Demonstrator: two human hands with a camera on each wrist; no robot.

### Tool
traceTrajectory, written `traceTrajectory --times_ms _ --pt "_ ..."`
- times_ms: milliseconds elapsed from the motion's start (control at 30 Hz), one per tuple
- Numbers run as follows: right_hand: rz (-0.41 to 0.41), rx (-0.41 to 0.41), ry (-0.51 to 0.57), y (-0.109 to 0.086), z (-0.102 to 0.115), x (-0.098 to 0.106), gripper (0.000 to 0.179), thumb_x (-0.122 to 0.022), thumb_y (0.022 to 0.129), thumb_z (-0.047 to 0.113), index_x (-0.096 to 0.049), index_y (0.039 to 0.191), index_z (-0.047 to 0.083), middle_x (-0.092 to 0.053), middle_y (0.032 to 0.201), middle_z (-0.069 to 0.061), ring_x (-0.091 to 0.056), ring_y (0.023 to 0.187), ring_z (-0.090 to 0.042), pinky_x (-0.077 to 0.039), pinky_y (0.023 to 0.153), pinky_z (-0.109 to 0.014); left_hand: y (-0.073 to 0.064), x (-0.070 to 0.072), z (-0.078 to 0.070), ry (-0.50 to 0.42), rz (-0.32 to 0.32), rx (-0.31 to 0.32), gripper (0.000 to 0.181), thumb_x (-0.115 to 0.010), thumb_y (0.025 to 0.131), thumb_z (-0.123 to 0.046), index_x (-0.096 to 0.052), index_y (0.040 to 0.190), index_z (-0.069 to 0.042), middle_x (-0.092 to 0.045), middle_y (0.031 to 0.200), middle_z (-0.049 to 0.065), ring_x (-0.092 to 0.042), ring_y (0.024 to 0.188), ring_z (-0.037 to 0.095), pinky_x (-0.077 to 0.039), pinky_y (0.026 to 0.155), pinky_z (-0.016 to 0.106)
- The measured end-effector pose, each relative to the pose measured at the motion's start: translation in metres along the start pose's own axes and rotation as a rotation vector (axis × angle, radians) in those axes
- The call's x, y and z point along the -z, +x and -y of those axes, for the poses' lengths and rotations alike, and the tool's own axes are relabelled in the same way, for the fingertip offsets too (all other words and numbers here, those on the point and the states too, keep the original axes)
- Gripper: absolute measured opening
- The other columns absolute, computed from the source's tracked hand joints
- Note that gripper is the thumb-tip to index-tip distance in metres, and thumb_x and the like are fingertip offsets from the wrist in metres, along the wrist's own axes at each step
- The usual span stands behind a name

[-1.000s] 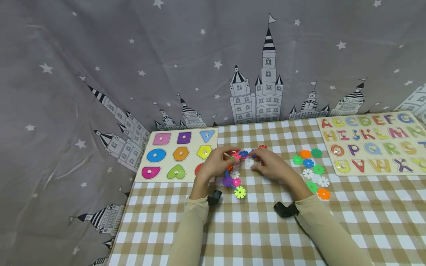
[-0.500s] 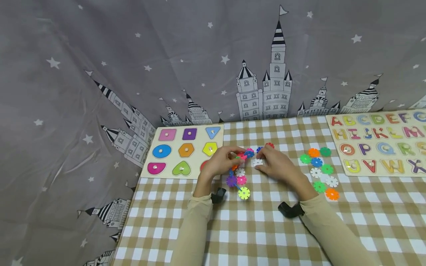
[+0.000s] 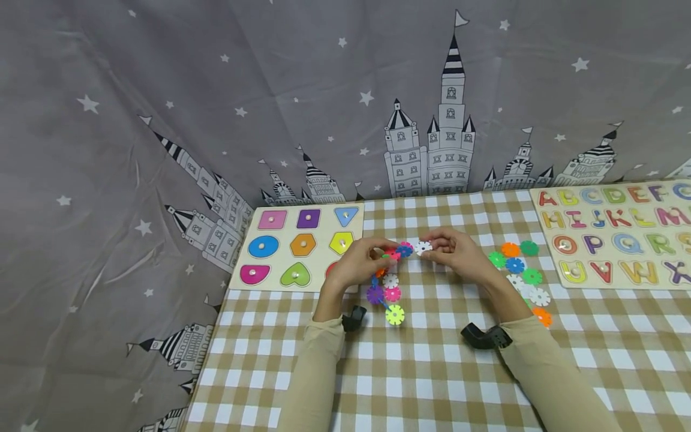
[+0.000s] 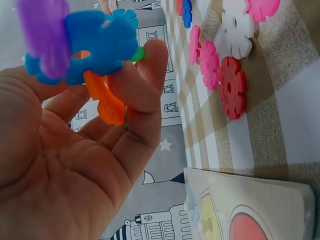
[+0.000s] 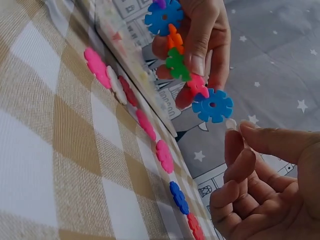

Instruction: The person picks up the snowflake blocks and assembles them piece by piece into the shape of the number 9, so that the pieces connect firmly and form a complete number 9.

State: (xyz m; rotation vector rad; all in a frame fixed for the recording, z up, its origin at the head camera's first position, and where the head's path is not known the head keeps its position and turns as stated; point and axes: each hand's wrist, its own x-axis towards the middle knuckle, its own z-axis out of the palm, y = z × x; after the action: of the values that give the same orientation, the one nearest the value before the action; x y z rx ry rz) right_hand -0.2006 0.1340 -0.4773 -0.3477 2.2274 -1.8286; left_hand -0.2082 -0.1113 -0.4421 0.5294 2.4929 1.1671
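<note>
My left hand (image 3: pixel 357 264) grips a chain of interlocking snowflake discs. In the right wrist view the chain runs through a blue disc (image 5: pixel 164 18), an orange disc (image 5: pixel 175 38), a green disc (image 5: pixel 178 65) and a pink disc (image 5: pixel 197 86) to a blue end disc (image 5: pixel 213 105). A yellow disc (image 3: pixel 395 315) is at the chain's near end in the head view. Between thumb and fingers, my right hand (image 3: pixel 460 257) pinches a white snowflake disc (image 3: pixel 423 248), close beside the blue end disc. Whether those two touch, I cannot tell.
Loose discs lie on the checked cloth under the chain, among them a red disc (image 4: pixel 232 88) and a white disc (image 4: pixel 237 27). Another group, with an orange disc (image 3: pixel 510 249), lies to the right. A shape puzzle board (image 3: pixel 281 232) stands left, an alphabet board (image 3: pixel 580 245) right.
My right hand has picked the white disc up off the cloth and brought it up beside the chain's blue end. The left hand keeps its grip. The head view has shifted slightly.
</note>
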Motion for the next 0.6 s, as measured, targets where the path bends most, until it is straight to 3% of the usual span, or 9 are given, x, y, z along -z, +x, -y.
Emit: traceTrajectory --times_ms 367,600 --pt "0.014 -0.027 0.015 0.0001 0.0027 -0.0014 0.038 -0.070 0.089 0.010 -0.058 0.121 -0.007 -0.061 0.084 -0.001 -0.053 0.067 -0.006 -0.048 0.061 -0.023 -0.0002 -0.0003 -0.0021 0.009 0.005 -0.010 0.031 -0.071 0.090 -0.018 -0.070 0.121 -0.017 -0.067 0.121 0.004 -0.063 0.087 0.017 -0.051 0.070 0.026" --pt "0.033 -0.040 0.007 -0.0009 0.0030 -0.0002 0.038 -0.070 0.090 0.011 -0.059 0.123 -0.003 -0.062 0.088 -0.005 -0.055 0.068 -0.008 -0.049 0.063 -0.026 0.0004 -0.0010 -0.0017 0.033 -0.018 -0.062 0.031 -0.072 0.090 -0.018 -0.071 0.120 -0.017 -0.068 0.122 0.002 -0.066 0.085 0.017 -0.052 0.074 0.026"
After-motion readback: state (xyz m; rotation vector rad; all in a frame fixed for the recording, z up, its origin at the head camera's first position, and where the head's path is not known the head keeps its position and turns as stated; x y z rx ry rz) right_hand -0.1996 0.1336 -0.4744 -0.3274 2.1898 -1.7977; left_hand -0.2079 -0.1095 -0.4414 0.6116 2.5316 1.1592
